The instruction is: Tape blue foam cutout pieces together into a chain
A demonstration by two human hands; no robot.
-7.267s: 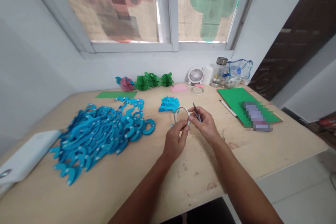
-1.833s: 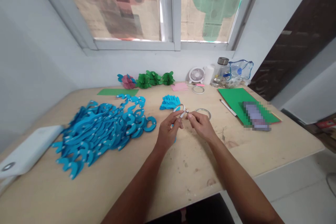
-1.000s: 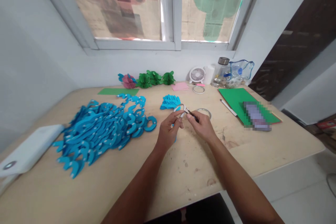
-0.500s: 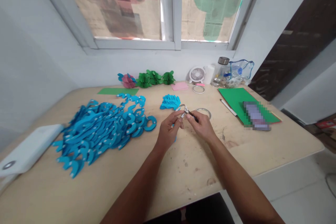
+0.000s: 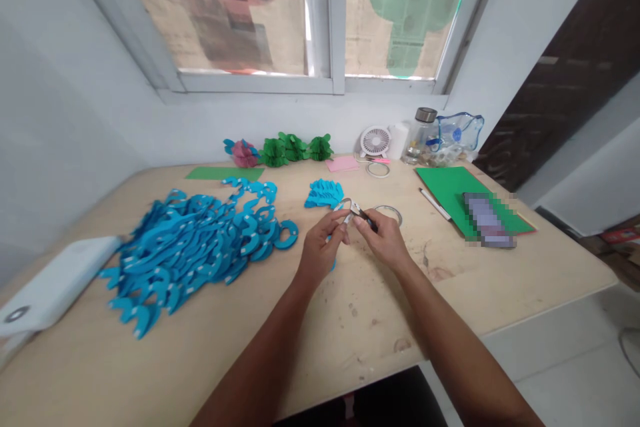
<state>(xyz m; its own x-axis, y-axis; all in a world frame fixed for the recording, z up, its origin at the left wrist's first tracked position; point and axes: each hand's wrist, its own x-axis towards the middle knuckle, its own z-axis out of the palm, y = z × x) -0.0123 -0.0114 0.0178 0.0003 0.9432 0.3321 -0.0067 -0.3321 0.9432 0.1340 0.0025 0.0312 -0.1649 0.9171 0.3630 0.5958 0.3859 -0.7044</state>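
Note:
My left hand (image 5: 323,240) pinches a thin whitish strip (image 5: 346,202) that curls up above its fingertips. Bits of blue paper show by the left fingers and under the palm. In my right hand (image 5: 384,237) is a small tool with a black handle and a silver head (image 5: 357,207), its head against the strip; its exact kind is unclear. A thin ring-shaped tape roll (image 5: 390,211) lies just behind the right hand. Beyond the left hand sits a small stack of blue cut paper pieces (image 5: 324,193). A large heap of blue curved pieces with white patches (image 5: 195,240) spreads to the left.
A white power bank-like block (image 5: 60,283) lies far left. Green paper flowers (image 5: 293,148), a small fan (image 5: 375,141) and a glass bottle (image 5: 421,137) line the wall. On the right are green sheets (image 5: 450,187), a pen (image 5: 434,203) and a blurred phone (image 5: 487,220).
The silver head of the tool has tilted slightly at the strip, and its black handle shows at a different angle. Both hands stay in nearly the same place.

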